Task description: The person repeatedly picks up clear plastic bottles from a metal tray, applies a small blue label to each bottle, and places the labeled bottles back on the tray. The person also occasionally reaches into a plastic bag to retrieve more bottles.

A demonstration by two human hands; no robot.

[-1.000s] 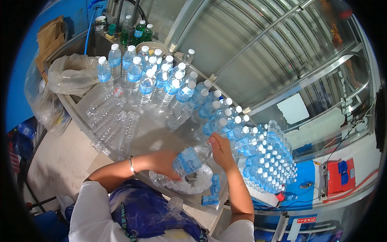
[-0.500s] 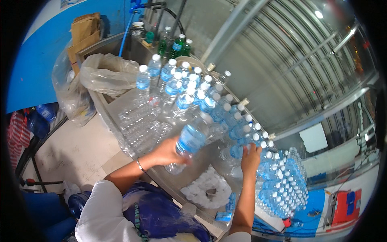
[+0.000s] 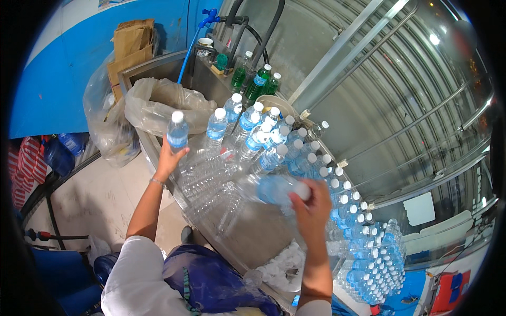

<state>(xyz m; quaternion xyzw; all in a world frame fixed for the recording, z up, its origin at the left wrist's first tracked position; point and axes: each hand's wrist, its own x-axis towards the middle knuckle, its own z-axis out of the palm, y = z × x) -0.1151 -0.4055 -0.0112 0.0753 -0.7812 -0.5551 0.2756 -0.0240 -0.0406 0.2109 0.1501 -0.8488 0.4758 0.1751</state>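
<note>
At the sink's left edge, my left hand (image 3: 169,160) is wrapped round the lower part of an upright water bottle (image 3: 177,134) with a white cap and blue label. My right hand (image 3: 313,208) grips the capped end of another water bottle (image 3: 271,189), tilted nearly flat and blurred by motion. Between the hands, several clear uncapped bottles (image 3: 211,179) lie on the steel counter (image 3: 253,226). Behind them stand several capped water bottles (image 3: 258,137) in rows. A clear bag of white caps (image 3: 282,268) rests near the front edge, partly behind my right forearm.
A large group of capped bottles (image 3: 369,263) stands at the right. An open plastic bag (image 3: 168,102) sits at the back left, near green bottles (image 3: 258,84) and a blue tap (image 3: 208,18). Cardboard (image 3: 132,45) leans by the blue wall. Steel bars (image 3: 400,95) rise behind.
My left hand has moved far left with a bottle, now upright at the edge. My right hand has come left from the right-hand rows and now holds a tilted bottle. The view has shifted.
</note>
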